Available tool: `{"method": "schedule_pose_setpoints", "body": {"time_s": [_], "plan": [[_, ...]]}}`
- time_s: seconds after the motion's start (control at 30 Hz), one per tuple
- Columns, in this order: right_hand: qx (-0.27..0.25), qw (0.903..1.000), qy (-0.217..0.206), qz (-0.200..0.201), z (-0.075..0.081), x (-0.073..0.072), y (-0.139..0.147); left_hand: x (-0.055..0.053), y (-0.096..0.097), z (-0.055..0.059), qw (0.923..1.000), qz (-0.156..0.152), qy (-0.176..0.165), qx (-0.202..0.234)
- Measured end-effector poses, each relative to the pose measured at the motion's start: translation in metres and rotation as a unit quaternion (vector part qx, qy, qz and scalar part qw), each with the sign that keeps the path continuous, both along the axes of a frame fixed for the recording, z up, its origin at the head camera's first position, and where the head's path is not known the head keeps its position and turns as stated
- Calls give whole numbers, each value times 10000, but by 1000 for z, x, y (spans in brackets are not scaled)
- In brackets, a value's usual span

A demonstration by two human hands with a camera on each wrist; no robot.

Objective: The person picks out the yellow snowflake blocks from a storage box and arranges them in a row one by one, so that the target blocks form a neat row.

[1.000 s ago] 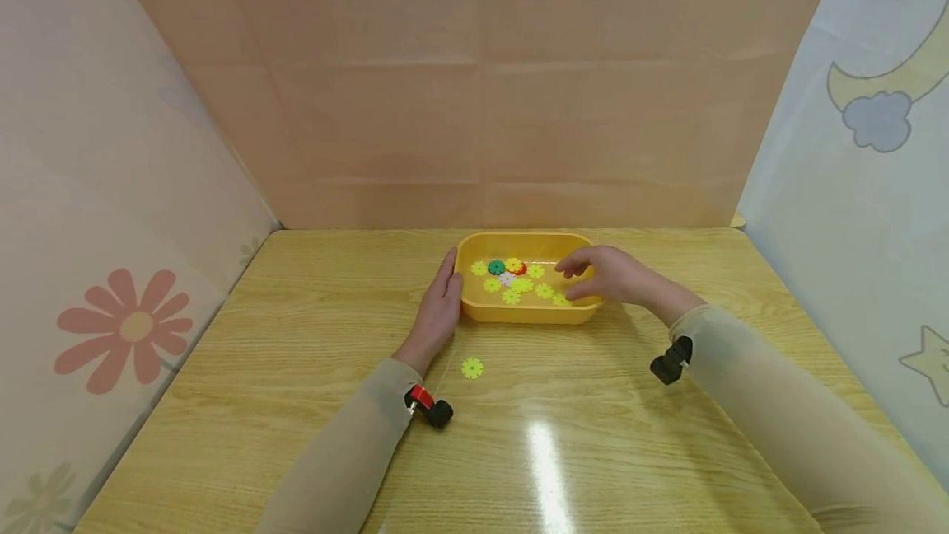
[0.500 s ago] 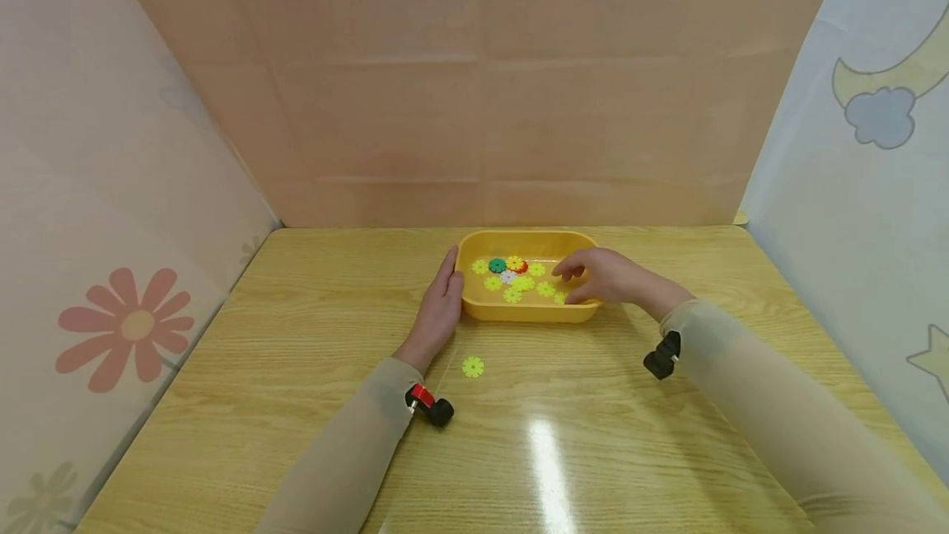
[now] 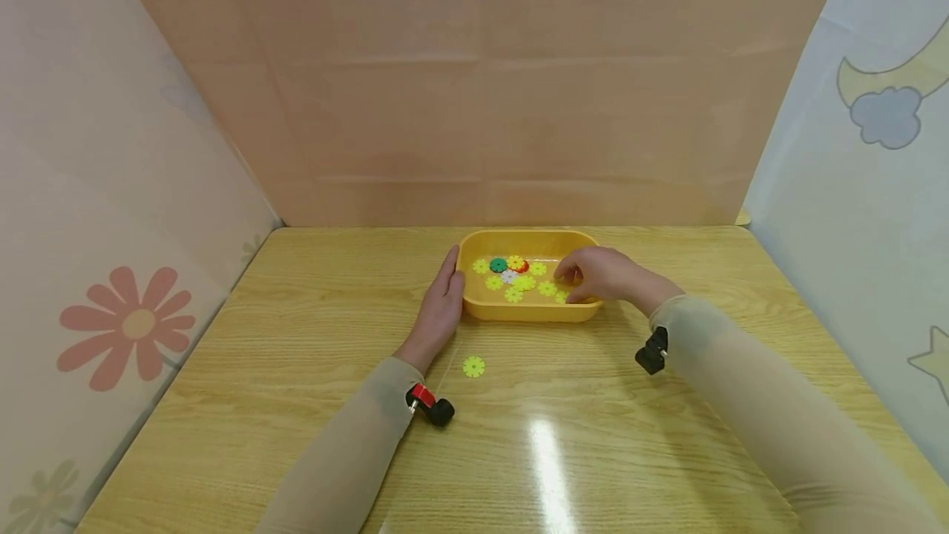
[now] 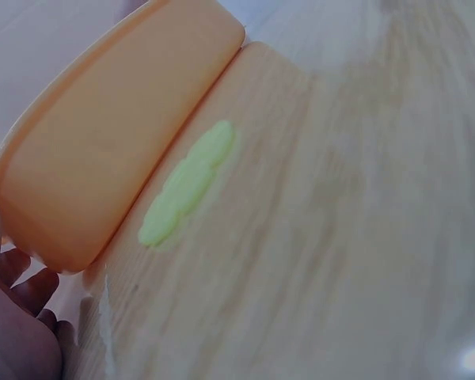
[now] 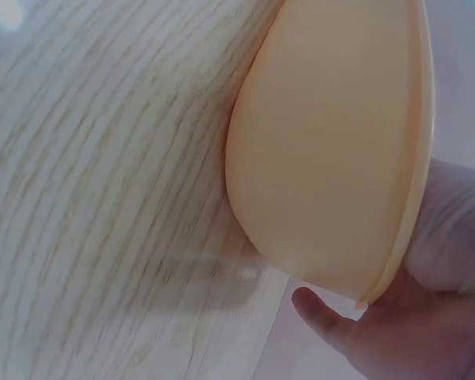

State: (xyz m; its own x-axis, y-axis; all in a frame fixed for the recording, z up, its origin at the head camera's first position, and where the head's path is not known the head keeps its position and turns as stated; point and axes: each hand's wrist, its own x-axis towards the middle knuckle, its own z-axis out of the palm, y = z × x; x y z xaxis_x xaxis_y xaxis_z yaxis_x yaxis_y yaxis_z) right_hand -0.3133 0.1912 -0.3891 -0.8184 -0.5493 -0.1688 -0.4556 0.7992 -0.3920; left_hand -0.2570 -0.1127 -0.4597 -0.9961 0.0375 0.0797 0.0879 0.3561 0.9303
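A yellow plastic tub (image 3: pixel 530 314) sits toward the back of the table, with notched interlocking discs spread over its floor. Most are yellow discs (image 3: pixel 546 288); a green disc (image 3: pixel 498 265), a white disc (image 3: pixel 509 277) and a red disc (image 3: pixel 523 267) lie among them. My left hand (image 3: pixel 436 311) holds the tub's left end, thumb at the rim and fingers along the outer wall. Over the right rim reaches my right hand (image 3: pixel 608 274), its bent fingers and thumb apart above a yellow disc (image 3: pixel 561 297). In the right wrist view one finger (image 5: pixel 321 313) hangs outside the tub.
One loose yellow disc (image 3: pixel 474 367) lies on the wooden table (image 3: pixel 334 336) in front of the tub. A brown backdrop (image 3: pixel 474 105) rises behind the table, and printed panels stand at both sides. Each wrist wears a black camera.
My right hand has sunk lower into the tub, its fingers and thumb drawing a little closer together and its forearm shifting left. The left hand and the loose disc stay put.
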Motion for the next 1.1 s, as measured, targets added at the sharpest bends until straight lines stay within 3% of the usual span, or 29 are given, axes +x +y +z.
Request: {"method": "schedule_pose_setpoints", "body": {"time_s": [0.57, 1.1], "plan": [[16, 9977, 622, -265, -7, 1, -8, 1, 0, 0, 9999, 2, 101, 19], [-13, 9983, 513, -272, -9, -2, -7, 2, 1, 1, 10000, 23, -3, 22]]}}
